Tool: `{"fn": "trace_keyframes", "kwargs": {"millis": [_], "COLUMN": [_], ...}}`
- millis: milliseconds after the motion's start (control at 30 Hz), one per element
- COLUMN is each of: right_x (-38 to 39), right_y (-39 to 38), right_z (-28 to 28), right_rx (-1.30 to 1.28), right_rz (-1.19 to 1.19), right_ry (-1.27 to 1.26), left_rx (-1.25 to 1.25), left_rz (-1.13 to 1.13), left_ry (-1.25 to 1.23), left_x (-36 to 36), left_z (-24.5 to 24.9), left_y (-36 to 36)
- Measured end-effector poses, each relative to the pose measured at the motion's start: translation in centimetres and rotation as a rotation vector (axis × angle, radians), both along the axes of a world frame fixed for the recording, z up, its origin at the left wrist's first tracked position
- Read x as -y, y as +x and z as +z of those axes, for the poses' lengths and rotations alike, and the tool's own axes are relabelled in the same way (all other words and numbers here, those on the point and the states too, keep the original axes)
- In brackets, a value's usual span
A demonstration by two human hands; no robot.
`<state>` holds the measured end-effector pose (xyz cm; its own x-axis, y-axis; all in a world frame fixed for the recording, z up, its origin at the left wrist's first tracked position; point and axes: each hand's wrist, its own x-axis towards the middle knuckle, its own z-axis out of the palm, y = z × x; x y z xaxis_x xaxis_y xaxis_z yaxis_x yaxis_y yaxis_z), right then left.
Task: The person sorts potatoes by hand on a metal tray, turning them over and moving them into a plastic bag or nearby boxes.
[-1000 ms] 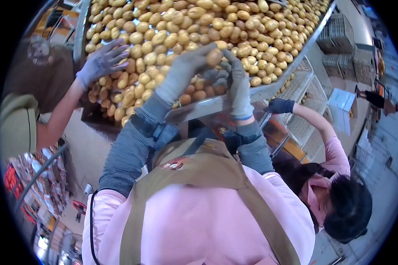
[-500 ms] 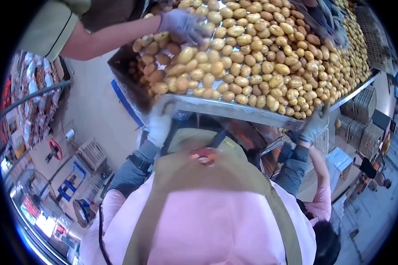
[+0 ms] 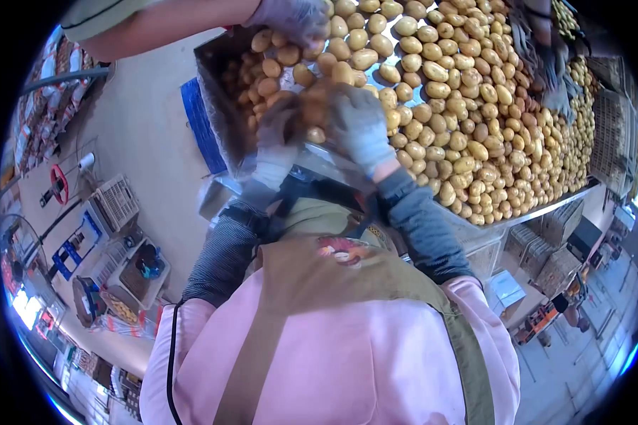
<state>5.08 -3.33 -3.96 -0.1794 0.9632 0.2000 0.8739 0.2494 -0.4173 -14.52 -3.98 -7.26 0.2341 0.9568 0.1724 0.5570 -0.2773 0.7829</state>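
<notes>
Yellow-brown potatoes (image 3: 468, 142) cover a metal sorting table (image 3: 468, 228) in front of me. My left hand (image 3: 278, 138), in a pale glove, is at the table's near edge by the left end; its fingers are smeared by motion. To its right, my gloved right hand (image 3: 361, 127) lies against the potatoes, fingers stretched forward and slightly blurred. Several blurred potatoes (image 3: 317, 106) are between my two hands. Whether either hand grips one is hidden by the blur.
A co-worker's gloved hand (image 3: 290, 20) reaches over the potatoes at top left. Other gloved hands (image 3: 556, 88) are at the far right. A blue panel (image 3: 200, 126) stands beside the table's dark left end. Crates (image 3: 539, 237) are stacked at right.
Both my hands have moved from the table's near edge onto the potatoes and closer together, the right one far to the left. The view has shifted, and bare metal shows among the potatoes.
</notes>
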Motion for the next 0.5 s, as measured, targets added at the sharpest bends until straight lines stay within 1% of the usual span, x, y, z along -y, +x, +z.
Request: {"fn": "trace_keyframes", "kwargs": {"millis": [33,133,167,233,300,400,500], "right_x": [-1.3,-3.9,-4.0,-3.5,-2.8,-1.0,0.9], "right_y": [-0.6,-1.9,-2.0,-0.6,-0.2,0.0,0.0], "right_z": [-0.3,-2.7,-3.0,-2.6,-1.3,-0.6,-1.6], "right_rx": [0.043,0.385,0.304,0.139,-0.104,-0.354,-0.269], "right_rz": [0.049,0.102,0.029,0.114,0.034,-0.06,-0.111], "right_ry": [-0.066,-0.278,-0.336,-0.259,-0.268,-0.104,-0.073], "left_rx": [-0.004,0.001,0.017,0.012,-0.022,-0.027,-0.285], "left_rz": [0.052,0.175,0.195,0.193,0.144,0.094,0.047], "left_ry": [-0.003,-0.048,-0.071,-0.089,-0.061,0.061,-0.039], "left_x": [-0.2,-0.6,-1.0,-0.9,-0.9,-1.0,-1.0], "left_z": [-0.4,-1.8,-2.1,-1.7,-0.9,0.0,2.4], "left_y": [-0.3,-1.4,-1.7,-1.8,-1.4,-0.1,2.2]}}
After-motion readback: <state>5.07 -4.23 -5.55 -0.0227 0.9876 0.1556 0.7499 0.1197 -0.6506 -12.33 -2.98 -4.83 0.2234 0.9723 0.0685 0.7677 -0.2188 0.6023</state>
